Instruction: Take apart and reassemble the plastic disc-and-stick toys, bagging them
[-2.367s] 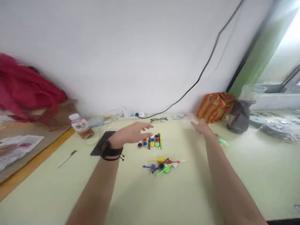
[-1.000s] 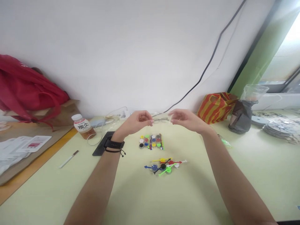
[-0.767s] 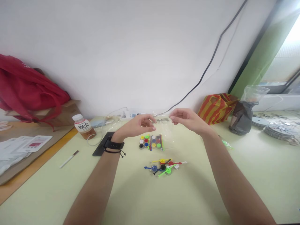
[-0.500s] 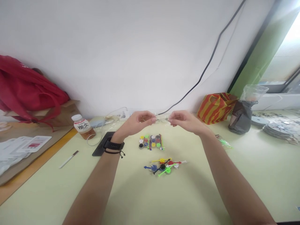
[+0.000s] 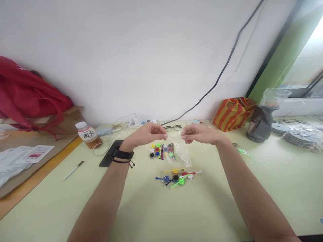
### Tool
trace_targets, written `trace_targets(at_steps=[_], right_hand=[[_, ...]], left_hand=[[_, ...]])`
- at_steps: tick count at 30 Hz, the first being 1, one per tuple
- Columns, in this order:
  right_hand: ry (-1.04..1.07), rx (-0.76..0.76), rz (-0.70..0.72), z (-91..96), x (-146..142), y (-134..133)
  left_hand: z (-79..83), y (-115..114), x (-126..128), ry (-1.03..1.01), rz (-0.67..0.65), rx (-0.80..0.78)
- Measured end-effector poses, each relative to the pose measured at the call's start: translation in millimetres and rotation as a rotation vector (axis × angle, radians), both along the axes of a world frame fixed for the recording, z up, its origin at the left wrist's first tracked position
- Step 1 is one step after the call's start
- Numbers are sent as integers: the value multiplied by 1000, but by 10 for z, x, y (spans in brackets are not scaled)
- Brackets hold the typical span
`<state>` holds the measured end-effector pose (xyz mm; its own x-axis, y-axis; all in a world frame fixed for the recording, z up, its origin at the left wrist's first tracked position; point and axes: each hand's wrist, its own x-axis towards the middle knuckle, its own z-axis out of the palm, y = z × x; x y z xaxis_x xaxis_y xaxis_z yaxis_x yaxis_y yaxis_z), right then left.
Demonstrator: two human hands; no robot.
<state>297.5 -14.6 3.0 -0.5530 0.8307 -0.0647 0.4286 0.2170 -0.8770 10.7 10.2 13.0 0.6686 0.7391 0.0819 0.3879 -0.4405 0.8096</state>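
Observation:
A clear plastic bag (image 5: 183,154) hangs between my hands, its thin film partly in front of the small coloured pieces behind. My left hand (image 5: 150,134), with a black watch on the wrist, pinches the bag's left side. Facing it, my right hand (image 5: 198,133) has thumb and fingertips closed on the right side. The film is hard to make out at the fingertips. Below lies a loose group of spinner arrows (image 5: 181,181) in several colours on round bases. Farther back are rows of coloured round pieces (image 5: 157,150) with thin sticks beside them.
Black-framed glasses (image 5: 173,127) lie behind my hands. A drink bottle (image 5: 88,135), a dark phone-like slab (image 5: 111,156) and a pen (image 5: 73,170) are on the left. At right stand a striped bag (image 5: 233,114), a dark bag (image 5: 259,125) and stacked discs (image 5: 301,137).
Both hands have come down slightly from near the wall. The clear bag now shows below them, and the glasses behind are uncovered. The spinner arrows lie where they were.

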Motion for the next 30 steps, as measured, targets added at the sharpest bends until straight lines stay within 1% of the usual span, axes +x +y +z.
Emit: trace_targets(at_steps=[3, 10, 15, 18, 21, 22, 24, 27, 29, 30], right_hand=[[12, -1, 23, 10, 2, -9], [47, 23, -35, -52, 74, 60], [18, 10, -2, -60, 36, 54], [8, 49, 12, -68, -59, 36], [57, 77, 17, -78, -171, 14], [85, 75, 15, -84, -197, 9], [133, 64, -16, -108, -217, 13], [146, 19, -91, -186, -160, 75], [159, -34, -99, -260, -97, 143], [180, -60, -94, -297, -70, 177]], left_hand=[[-7, 22, -26, -20, -19, -60], [-90, 135, -96, -27, 87, -77], [-92, 86, -61, 13, 14, -111], [-94, 36, 13, 41, -41, -115], [-116, 26, 69, 42, -95, -122], [-128, 37, 71, 27, -94, -123], [-158, 84, 42, -41, -29, -101], [-209, 191, -69, -214, 168, -55], [-235, 253, -157, -312, 270, -76], [-242, 273, -197, -343, 300, -99]])
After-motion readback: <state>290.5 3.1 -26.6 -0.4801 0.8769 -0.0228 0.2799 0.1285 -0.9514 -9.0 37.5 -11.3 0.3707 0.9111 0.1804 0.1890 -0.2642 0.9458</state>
